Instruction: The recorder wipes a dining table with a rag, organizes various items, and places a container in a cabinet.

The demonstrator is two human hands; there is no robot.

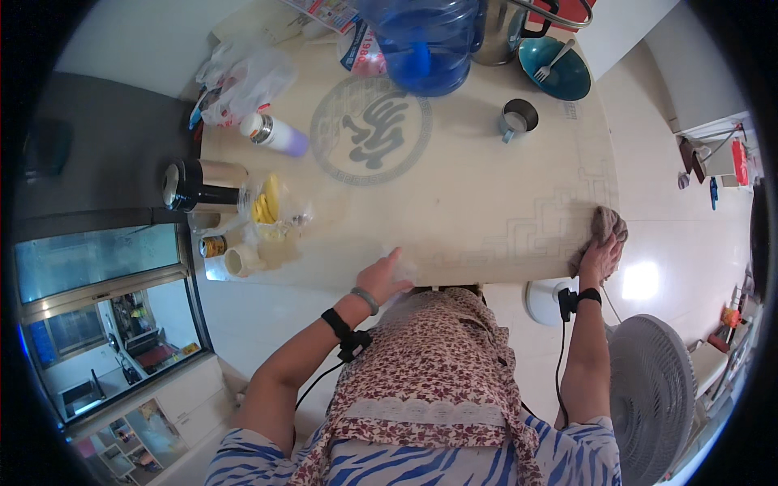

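Note:
At the table's right edge my right hand (599, 260) is closed on a bunched brown cloth (608, 229), pressing it to the tabletop (470, 186). My left hand (384, 278) is at the front edge, near my apron (438, 356). Its thumb and fingers curve round a see-through, crumpled-looking piece of plastic (403, 266), whose exact kind is hard to make out. Both wrists carry black straps with small devices and cables.
On the left are a thermos jug (207, 185), a white-purple bottle (275, 134), bagged bananas (266, 204), a can (212, 246) and plastic bags (247, 81). Farther back are a blue water jug (425, 49), teal bowl (567, 77) and metal mug (519, 119). A fan (651, 389) stands right.

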